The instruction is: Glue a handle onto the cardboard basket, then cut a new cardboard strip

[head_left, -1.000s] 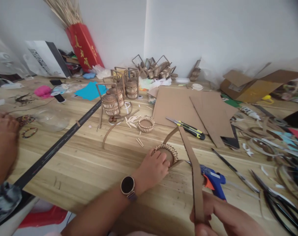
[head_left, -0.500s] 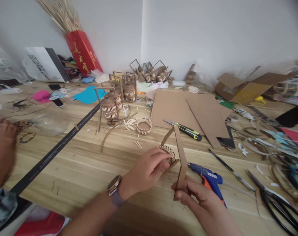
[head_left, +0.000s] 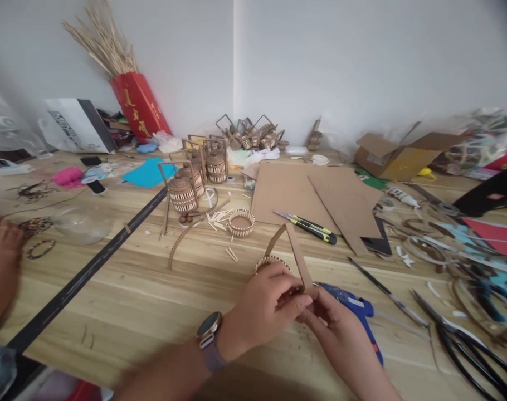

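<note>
A brown cardboard strip (head_left: 298, 253), bent into an angular handle shape, rises from between my hands. My left hand (head_left: 268, 303), with a watch on its wrist, closes its fingers at the strip's lower end. My right hand (head_left: 335, 323) pinches that same end from the right, and the fingertips of both hands meet there. Just behind my left hand sits a small round striped basket (head_left: 270, 262), its lower part hidden by the fingers. Beside my right hand lies a blue glue gun (head_left: 354, 306), partly covered.
A second striped ring basket (head_left: 240, 223), small sticks (head_left: 232, 254) and finished lidded baskets (head_left: 183, 195) stand beyond. A utility knife (head_left: 307, 227) rests by cardboard sheets (head_left: 287, 189). Scissors (head_left: 458, 334) and a thin pen-like tool (head_left: 387, 289) lie right. Another person's hand (head_left: 3, 262) is at left.
My left hand has moved from the basket toward me and right, onto the strip's near end by my right hand. The strip has tilted. The whole view has shifted slightly.
</note>
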`<state>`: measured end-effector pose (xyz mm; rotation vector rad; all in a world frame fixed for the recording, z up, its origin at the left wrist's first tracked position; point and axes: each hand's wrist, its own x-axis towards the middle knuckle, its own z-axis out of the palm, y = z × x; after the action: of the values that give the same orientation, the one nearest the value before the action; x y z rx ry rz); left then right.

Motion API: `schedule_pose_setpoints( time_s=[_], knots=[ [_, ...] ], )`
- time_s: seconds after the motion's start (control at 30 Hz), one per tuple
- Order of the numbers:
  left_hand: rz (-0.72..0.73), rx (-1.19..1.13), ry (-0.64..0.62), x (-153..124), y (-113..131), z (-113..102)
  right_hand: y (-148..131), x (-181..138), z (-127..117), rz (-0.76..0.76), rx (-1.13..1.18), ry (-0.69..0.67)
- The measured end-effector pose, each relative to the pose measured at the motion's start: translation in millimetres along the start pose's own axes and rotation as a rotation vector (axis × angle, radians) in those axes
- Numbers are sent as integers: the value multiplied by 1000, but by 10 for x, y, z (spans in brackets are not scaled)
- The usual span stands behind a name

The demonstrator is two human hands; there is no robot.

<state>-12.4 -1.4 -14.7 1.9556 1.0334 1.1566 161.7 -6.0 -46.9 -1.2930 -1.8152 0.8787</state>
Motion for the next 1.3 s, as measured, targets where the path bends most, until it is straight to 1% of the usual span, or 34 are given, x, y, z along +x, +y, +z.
schedule_pose_setpoints(
  time_s=[0.13, 0.23, 0.3, 0.37, 0.43, 0.5, 0.57, 0.6, 0.67, 0.7, 0.73, 0.77, 0.83, 0.9, 0.93, 0.97, 1.07, 1.13, 1.2, 1.3],
  knots=[
    [-51, 13, 83, 12, 48, 102, -59, -29, -34, -146, -133, 156],
    [-71, -4, 114, 38, 50, 168, -93, -38, -48, -256, -246, 236],
    [-84, -26, 117, 52, 42, 193, -108, -36, -65, -304, -299, 256],
    [-90, -54, 101, 47, 41, 201, -118, -38, -97, -332, -335, 248],
    [-91, -72, 81, 14, 56, 188, -126, -48, -145, -337, -365, 246],
    [-75, -46, 99, -34, 82, 140, -138, -67, -211, -332, -397, 258],
    [-8, 35, 175, -58, 95, 39, -155, -90, -290, -326, -432, 273],
    [50, 84, 228, -46, 87, -32, -168, -100, -331, -326, -449, 273],
    [173, 176, 369, 45, 30, -202, -203, -108, -409, -319, -471, 281],
    [180, 198, 461, 122, -16, -290, -225, -104, -442, -310, -473, 286],
    [144, 187, 508, 213, -70, -371, -249, -95, -471, -300, -468, 296],
    [81, 128, 486, 310, -126, -439, -274, -81, -494, -290, -459, 309],
    [-39, -64, 297, 486, -217, -519, -318, -40, -528, -276, -439, 329],
    [-107, -201, 118, 596, -258, -518, -341, 9, -554, -282, -419, 339],
    [-135, -270, 62, 618, -258, -493, -340, 34, -567, -286, -408, 342],
    [-164, -342, 34, 620, -247, -458, -330, 58, -580, -284, -395, 347],
    [-238, -561, 49, 538, -182, -344, -247, 126, -620, -222, -328, 356],
    [-268, -645, 60, 460, -137, -299, -172, 171, -636, -157, -259, 332],
    [-301, -718, 59, 396, -103, -287, -112, 219, -634, -120, -179, 282],
    [-340, -825, 71, 346, -83, -312, -84, 289, -594, -117, -59, 214]
  ],
)
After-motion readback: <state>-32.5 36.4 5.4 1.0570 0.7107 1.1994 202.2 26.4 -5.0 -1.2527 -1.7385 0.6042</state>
